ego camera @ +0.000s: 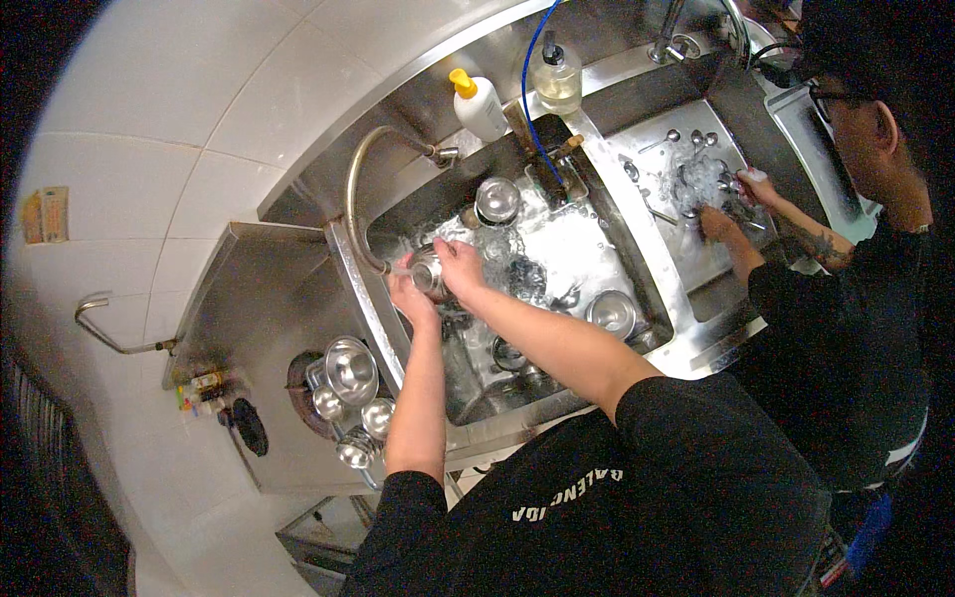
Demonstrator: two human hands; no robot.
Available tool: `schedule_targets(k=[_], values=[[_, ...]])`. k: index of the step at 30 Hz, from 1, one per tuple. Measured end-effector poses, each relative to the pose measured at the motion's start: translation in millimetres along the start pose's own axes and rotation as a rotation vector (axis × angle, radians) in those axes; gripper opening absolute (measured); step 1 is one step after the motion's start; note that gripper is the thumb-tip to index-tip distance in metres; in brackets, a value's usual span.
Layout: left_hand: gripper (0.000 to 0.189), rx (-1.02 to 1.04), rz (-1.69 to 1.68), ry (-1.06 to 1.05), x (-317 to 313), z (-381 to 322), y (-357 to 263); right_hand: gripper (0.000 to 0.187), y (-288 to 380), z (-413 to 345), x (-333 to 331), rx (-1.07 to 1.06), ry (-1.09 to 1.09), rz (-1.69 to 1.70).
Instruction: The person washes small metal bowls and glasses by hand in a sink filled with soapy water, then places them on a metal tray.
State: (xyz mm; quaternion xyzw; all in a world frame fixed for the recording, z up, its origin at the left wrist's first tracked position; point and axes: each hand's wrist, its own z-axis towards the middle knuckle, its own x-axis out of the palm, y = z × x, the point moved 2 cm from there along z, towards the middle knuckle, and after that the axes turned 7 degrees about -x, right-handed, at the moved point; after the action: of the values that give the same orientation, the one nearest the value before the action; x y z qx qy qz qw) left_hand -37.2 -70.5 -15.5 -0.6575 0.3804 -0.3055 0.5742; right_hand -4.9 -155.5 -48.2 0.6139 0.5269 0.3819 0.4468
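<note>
Over the left basin of a stainless steel sink (pixel 464 407), my left hand (pixel 410 292) and my right hand (pixel 462 267) hold a small metal bowl (pixel 427 277) between them. Its mouth faces the end of the curved faucet (pixel 352 186), and water runs at it. My fingers partly cover the bowl's sides. In the water below sit a shiny metal bowl (pixel 498 200) near the back, another bowl (pixel 612 313) at the right, and a dark-looking round vessel (pixel 509 353) toward the front, partly hidden by my right forearm.
Several metal bowls (pixel 352 371) stand on the left counter. A white pump bottle (pixel 480 110) and a clear soap dispenser (pixel 558 80) stand behind the basin, where a blue hose (pixel 527 82) hangs in. A co-worker's hands (pixel 757 186) handle metal spoons (pixel 673 136) in the right basin.
</note>
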Motion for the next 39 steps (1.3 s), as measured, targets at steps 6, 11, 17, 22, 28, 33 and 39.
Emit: schedule_targets(k=[6, 11, 17, 22, 28, 33, 39], values=[[0.029, 0.732, 0.895, 0.078, 4.5, -9.8, -18.4, 0.043, -4.4, -0.1, 16.4, 0.058, 0.047, 0.033], [0.031, 0.307, 0.529, 0.228, -5.9, 17.0, -7.5, 0.035, 30.1, -17.3, 10.6, -0.245, 0.059, -0.141], [0.043, -0.484, -0.652, 0.530, -52.5, 38.4, 50.1, 0.020, 59.1, -41.8, 12.9, -0.722, 0.438, -0.315], [0.037, -0.728, -0.689, 0.368, -20.9, 8.2, 6.2, 0.015, 52.3, -17.7, -12.9, -0.616, 0.603, -0.549], [0.033, -0.548, -0.180, 0.409, -44.8, 22.0, 17.4, 0.025, 44.2, -5.8, -25.3, -0.837, 0.290, -0.571], [0.026, -0.520, 0.392, 0.279, -11.7, 27.3, -14.5, 0.037, -6.4, 31.0, -28.6, -0.196, 0.505, -0.433], [0.036, -0.568, 0.711, 0.371, 11.5, 47.3, -36.5, 0.026, -18.5, 19.8, -49.4, 0.232, 0.528, 0.088]])
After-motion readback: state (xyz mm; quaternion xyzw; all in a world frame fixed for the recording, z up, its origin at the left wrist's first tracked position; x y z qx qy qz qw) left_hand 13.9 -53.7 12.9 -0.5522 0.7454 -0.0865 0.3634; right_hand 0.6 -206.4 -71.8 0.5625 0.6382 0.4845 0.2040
